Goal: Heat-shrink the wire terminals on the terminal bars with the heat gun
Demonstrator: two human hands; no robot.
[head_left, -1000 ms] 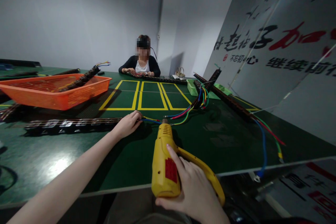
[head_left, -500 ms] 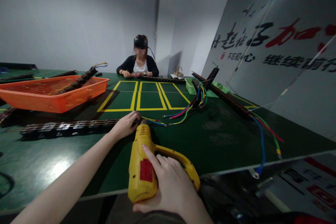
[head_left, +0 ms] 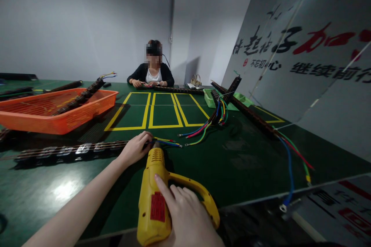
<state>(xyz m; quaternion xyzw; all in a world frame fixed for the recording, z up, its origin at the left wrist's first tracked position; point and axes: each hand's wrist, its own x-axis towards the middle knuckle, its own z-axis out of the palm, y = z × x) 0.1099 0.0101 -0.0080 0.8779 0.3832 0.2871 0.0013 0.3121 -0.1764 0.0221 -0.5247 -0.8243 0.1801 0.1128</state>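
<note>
My right hand (head_left: 185, 208) is wrapped round the body of a yellow heat gun (head_left: 153, 197), its index finger stretched along the top. The gun's nozzle points away from me, close beside my left hand (head_left: 139, 146). That hand is closed on the right end of a long black wire harness (head_left: 72, 151), which lies across the green table. Thin yellow and blue wires (head_left: 168, 142) with ring terminals stick out to the right past my left fingers. My fingertips partly hide where the wires leave the sleeve.
An orange basket (head_left: 66, 123) with a harness in it stands left. At right, a green basket (head_left: 210, 100) has dark harnesses (head_left: 246, 110) across it, coloured wires (head_left: 222, 112) trailing. A person (head_left: 152, 69) sits across the table (head_left: 203, 173), hands on another harness.
The table scene sits slightly lower in view, shifted a little left. Both hands and the heat gun keep nearly the same arrangement, nozzle still by my left hand.
</note>
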